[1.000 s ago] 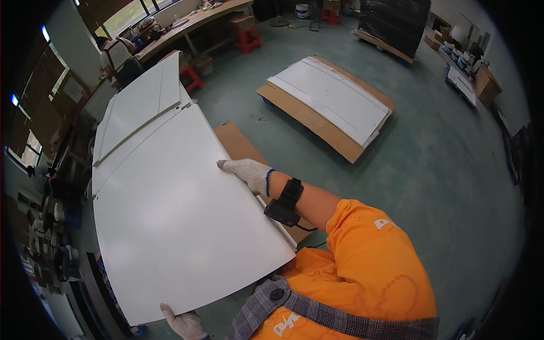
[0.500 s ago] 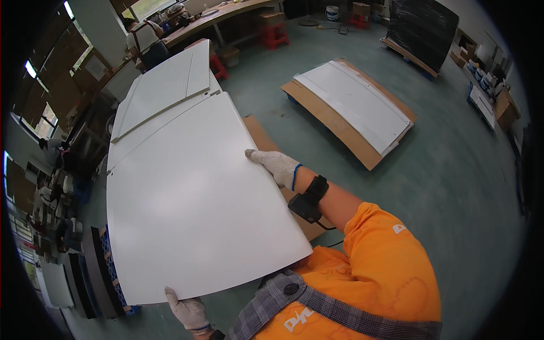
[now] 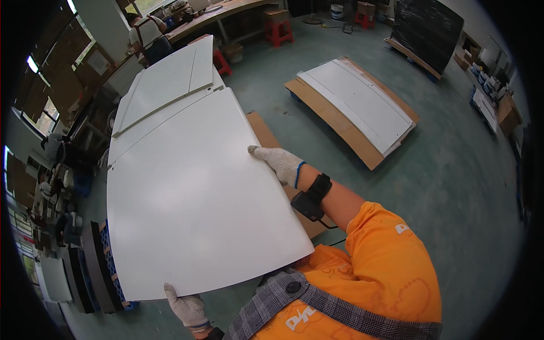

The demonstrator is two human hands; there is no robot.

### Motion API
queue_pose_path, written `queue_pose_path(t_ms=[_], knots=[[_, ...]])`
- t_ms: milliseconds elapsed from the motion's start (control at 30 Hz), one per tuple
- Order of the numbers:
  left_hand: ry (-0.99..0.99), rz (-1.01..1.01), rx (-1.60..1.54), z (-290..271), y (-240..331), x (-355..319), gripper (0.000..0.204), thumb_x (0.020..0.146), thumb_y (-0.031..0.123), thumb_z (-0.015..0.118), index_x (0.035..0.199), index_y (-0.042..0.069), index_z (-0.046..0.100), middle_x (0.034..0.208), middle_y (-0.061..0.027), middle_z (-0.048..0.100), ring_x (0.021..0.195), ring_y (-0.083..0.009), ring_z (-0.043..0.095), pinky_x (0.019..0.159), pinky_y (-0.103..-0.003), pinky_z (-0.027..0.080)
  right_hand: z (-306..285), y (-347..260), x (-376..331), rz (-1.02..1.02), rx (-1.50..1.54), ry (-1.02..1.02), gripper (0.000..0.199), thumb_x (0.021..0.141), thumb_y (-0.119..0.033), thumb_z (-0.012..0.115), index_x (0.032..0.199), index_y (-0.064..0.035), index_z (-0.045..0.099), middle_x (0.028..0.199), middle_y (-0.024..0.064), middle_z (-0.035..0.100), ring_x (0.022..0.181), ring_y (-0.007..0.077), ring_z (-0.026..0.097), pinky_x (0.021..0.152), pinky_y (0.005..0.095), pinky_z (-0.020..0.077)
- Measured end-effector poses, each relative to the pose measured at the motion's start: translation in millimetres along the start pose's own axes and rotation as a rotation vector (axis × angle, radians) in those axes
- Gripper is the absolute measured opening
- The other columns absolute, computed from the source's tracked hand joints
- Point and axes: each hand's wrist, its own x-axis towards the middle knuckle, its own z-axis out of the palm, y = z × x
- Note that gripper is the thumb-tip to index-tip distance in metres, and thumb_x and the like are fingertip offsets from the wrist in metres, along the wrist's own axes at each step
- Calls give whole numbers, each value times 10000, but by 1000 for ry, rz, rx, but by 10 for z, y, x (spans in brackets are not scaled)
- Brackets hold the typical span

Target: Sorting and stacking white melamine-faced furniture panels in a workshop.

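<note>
A large smooth white panel [image 3: 198, 204] lies in front of me, its near edge close to my body. On that near edge is my left hand [image 3: 188, 309] in a pale knit glove, thumb on top and the fingers partly hidden below. Farther up, my right hand [image 3: 279, 163], gloved the same way with a blue cuff, grips the panel's right edge, thumb over the top face and fingers underneath. Beyond the panel's far end rests another white panel [image 3: 164, 85] with grooved lines. Brown cardboard [image 3: 263, 131] shows below the right edge.
More white panels [image 3: 357, 93] lie on a cardboard-covered stack to the right. A black-wrapped stack [image 3: 428, 37] stands at the far right. Another person [image 3: 148, 37] is at the long workbench [image 3: 221, 14]. Red stools [image 3: 279, 34] stand by it. Dark panels [image 3: 102, 266] lean at the left.
The view has shifted slightly, with the far stacks now a little more to the right. Both hands keep their hold on the panel's edges.
</note>
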Motion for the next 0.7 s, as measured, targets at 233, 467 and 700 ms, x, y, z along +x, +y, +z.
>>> queue_pose_path(t_ms=[233, 467, 700], knots=[[-12, -47, -36, -165, 31, 84, 418, 939, 261, 533, 1221, -41, 470, 1196, -159, 550, 1072, -252, 551, 951, -369, 485, -61, 64, 65, -49, -41, -36, 502, 882, -420, 596, 1054, 52, 583, 890, 134, 643, 724, 187, 645, 607, 313, 537], [-5, -21, -8, -164, 10, 95, 406, 911, 293, 587, 1138, -35, 513, 1078, -143, 600, 953, -236, 598, 864, -339, 525, -48, 91, 112, -24, -23, -11, 531, 865, -454, 602, 1052, 43, 582, 879, 131, 639, 714, 195, 636, 601, 320, 524], [-26, -35, 20, -148, 33, 77, 399, 935, 267, 544, 1195, -31, 491, 1181, -145, 566, 1059, -239, 563, 930, -365, 498, -66, 78, 81, -55, -45, -60, 541, 870, -452, 594, 1093, 39, 550, 918, 157, 627, 677, 193, 650, 535, 323, 554]])
